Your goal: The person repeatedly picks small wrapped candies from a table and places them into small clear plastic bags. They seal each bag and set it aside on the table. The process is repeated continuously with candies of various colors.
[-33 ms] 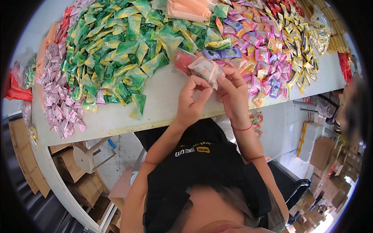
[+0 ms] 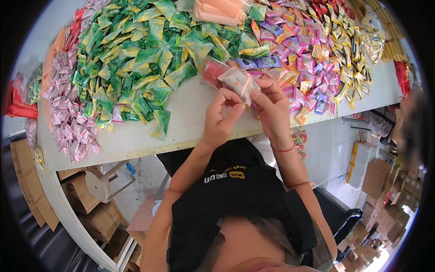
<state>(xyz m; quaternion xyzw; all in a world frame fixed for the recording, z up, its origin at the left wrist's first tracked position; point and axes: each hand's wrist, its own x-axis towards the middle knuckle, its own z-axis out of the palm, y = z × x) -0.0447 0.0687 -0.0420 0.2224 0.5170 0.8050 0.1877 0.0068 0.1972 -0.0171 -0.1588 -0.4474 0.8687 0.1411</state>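
A small sheer pouch (image 2: 237, 80) hangs over the table's near part, with a white packet showing through it. Its far end meets a red packet (image 2: 215, 70) in clear wrap; whether that one is inside the pouch, I cannot tell. My left hand (image 2: 220, 119) pinches the pouch's near end between thumb and forefinger. On the other side of that same end, my right hand (image 2: 273, 109) grips it with thumb and fingertips. Just beyond lie purple packets (image 2: 259, 62) and a broad heap of green-and-yellow packets (image 2: 149, 54).
Pale pink packets (image 2: 70, 109) cover the table's left end. Pink and orange packets (image 2: 303, 59) and gold ones (image 2: 351, 59) spread to the right. A stack of peach mesh bags (image 2: 222, 11) lies at the back. Cardboard boxes (image 2: 97, 220) sit below the table (image 2: 190, 118).
The pouch's near end has turned slightly, and my fingertips have shifted a little on it. Both hands keep their hold.
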